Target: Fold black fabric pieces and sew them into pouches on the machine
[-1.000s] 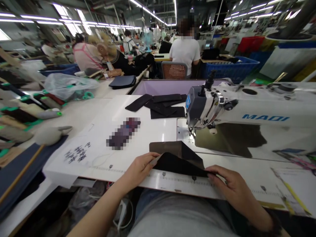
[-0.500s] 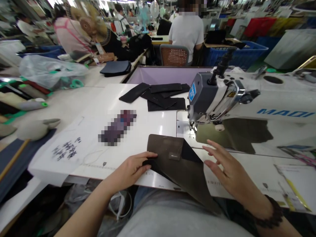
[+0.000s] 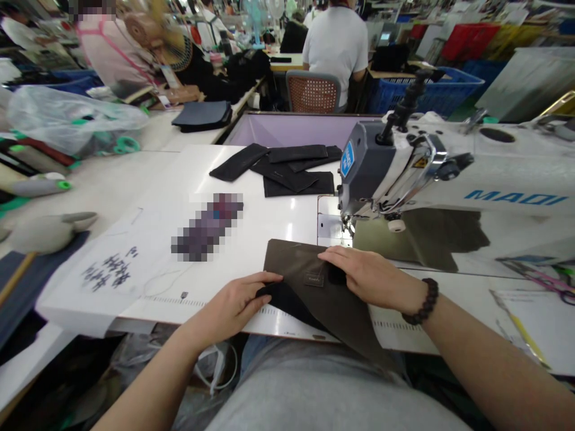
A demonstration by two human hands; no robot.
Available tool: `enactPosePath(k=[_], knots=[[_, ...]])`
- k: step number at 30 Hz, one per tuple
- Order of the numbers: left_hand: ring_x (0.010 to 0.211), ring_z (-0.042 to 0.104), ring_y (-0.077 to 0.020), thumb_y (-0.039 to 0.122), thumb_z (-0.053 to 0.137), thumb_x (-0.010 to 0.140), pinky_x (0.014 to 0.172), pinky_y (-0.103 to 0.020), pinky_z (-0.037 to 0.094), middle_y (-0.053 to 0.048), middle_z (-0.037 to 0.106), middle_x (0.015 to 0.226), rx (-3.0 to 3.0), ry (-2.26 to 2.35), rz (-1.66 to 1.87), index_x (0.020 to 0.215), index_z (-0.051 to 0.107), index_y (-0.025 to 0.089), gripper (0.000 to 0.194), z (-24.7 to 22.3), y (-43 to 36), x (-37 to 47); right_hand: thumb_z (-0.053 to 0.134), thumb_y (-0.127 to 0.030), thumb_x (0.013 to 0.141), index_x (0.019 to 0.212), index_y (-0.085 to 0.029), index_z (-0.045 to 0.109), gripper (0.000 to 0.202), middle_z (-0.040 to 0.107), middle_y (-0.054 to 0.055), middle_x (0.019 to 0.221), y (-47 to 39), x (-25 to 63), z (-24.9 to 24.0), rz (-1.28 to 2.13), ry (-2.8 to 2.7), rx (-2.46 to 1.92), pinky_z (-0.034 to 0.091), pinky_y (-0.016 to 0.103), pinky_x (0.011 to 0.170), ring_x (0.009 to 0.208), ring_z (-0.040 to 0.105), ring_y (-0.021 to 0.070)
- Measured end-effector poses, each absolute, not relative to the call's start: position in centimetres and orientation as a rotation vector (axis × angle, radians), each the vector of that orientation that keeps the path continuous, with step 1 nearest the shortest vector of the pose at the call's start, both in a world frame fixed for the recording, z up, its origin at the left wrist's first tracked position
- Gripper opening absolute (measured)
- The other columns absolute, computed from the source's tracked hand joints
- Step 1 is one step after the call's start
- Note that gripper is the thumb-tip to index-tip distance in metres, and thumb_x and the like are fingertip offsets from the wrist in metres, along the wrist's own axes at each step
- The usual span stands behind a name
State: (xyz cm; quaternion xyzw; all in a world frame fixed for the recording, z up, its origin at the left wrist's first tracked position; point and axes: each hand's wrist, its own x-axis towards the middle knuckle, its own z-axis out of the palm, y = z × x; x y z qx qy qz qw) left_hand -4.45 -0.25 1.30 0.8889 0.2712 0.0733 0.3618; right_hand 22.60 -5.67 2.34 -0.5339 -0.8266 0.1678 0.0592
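Observation:
A dark olive-brown fabric piece (image 3: 291,258) with a small label patch (image 3: 313,279) lies at the table's front edge, one end hanging over it. My left hand (image 3: 240,299) pinches its left edge, where black fabric shows on the underside. On the upper right part of the piece rests my right hand (image 3: 363,272), fingers together; what its fingertips grip, if anything, I cannot make out. Just behind the cloth stands the sewing machine's needle area (image 3: 347,224).
The sewing machine (image 3: 503,173) fills the right side, with olive fabric (image 3: 417,239) under its arm. Black fabric strips (image 3: 296,154) lie behind. Scissors (image 3: 557,287) are far right; a marked paper (image 3: 108,269) is left. People sit beyond the table.
My right hand has moved left and up onto the fabric, its spread fingers now together. The fabric's dark folded area at the upper right is mostly covered. My left hand keeps its pinch.

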Motion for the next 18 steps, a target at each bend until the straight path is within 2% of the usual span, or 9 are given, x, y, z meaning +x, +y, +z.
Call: enactPosePath(k=[4, 6, 8, 11, 13, 16, 18], knots=[[0.109, 0.05, -0.0147, 0.021, 0.036, 0.089, 0.095, -0.027, 0.039, -0.003, 0.052, 0.12, 2.296, 0.684, 0.213, 0.117, 0.049, 0.018, 0.031, 1.1, -0.2, -4.5, 0.038, -0.001, 0.064, 0.108, -0.017, 0.05, 0.049, 0.054, 0.006, 0.098, -4.6, 24.7, 2.7, 0.697, -2.407, -1.469, 0.041, 0.032, 0.082, 0.09, 0.052, 0.0153], [0.108, 0.05, -0.0147, 0.02, 0.036, 0.089, 0.096, -0.028, 0.039, -0.003, 0.052, 0.12, 2.299, 0.684, 0.215, 0.117, 0.049, 0.018, 0.031, 1.1, -0.3, -4.5, 0.036, -0.003, 0.069, 0.096, -0.017, 0.055, 0.036, 0.055, 0.005, 0.093, -4.4, 25.8, 2.8, 0.776, -2.36, -1.377, 0.041, 0.03, 0.082, 0.089, 0.052, 0.0142], [0.108, 0.05, -0.0149, 0.02, 0.036, 0.089, 0.095, -0.028, 0.04, -0.003, 0.052, 0.12, 2.295, 0.683, 0.213, 0.116, 0.05, 0.019, 0.031, 1.1, -0.3, -4.4, 0.034, -0.007, 0.077, 0.088, -0.018, 0.056, 0.027, 0.054, 0.005, 0.098, -4.5, 26.7, 2.9, 0.788, -2.318, -1.356, 0.039, 0.03, 0.085, 0.094, 0.051, 0.014], [0.108, 0.05, -0.0158, 0.02, 0.036, 0.089, 0.095, -0.029, 0.04, -0.003, 0.051, 0.121, 2.289, 0.685, 0.22, 0.115, 0.052, 0.02, 0.031, 1.2, -0.3, -4.4, 0.037, -0.018, 0.083, 0.096, -0.018, 0.054, 0.022, 0.052, 0.006, 0.111, -5.3, 27.8, 2.7, 0.593, -2.195, -1.502, 0.038, 0.031, 0.089, 0.103, 0.048, 0.0158], [0.108, 0.051, -0.016, 0.02, 0.036, 0.088, 0.095, -0.03, 0.04, -0.003, 0.052, 0.121, 2.292, 0.69, 0.221, 0.116, 0.052, 0.021, 0.031, 1.2, -0.4, -4.4, 0.04, -0.024, 0.084, 0.107, -0.017, 0.05, 0.027, 0.052, 0.008, 0.114, -5.9, 28.4, 2.3, 0.35, -2.098, -1.66, 0.038, 0.034, 0.089, 0.106, 0.048, 0.0178], [0.108, 0.051, -0.016, 0.02, 0.037, 0.088, 0.095, -0.029, 0.041, -0.002, 0.052, 0.121, 2.303, 0.698, 0.242, 0.113, 0.054, 0.021, 0.031, 1.1, -0.5, -4.5, 0.041, -0.032, 0.084, 0.12, -0.014, 0.043, 0.04, 0.049, 0.013, 0.121, -6.8, 29.6, 1.1, 0.057, -2.136, -1.875, 0.034, 0.043, 0.092, 0.113, 0.043, 0.0231], [0.107, 0.051, -0.0162, 0.019, 0.038, 0.087, 0.094, -0.028, 0.042, -0.002, 0.052, 0.121, 2.309, 0.708, 0.267, 0.11, 0.056, 0.021, 0.029, 0.9, -0.6, -4.5, 0.039, -0.032, 0.085, 0.123, -0.016, 0.042, 0.041, 0.045, 0.013, 0.126, -7.6, 30.8, 0.1, -0.011, -2.225, -1.976, 0.03, 0.049, 0.094, 0.117, 0.039, 0.0249]])
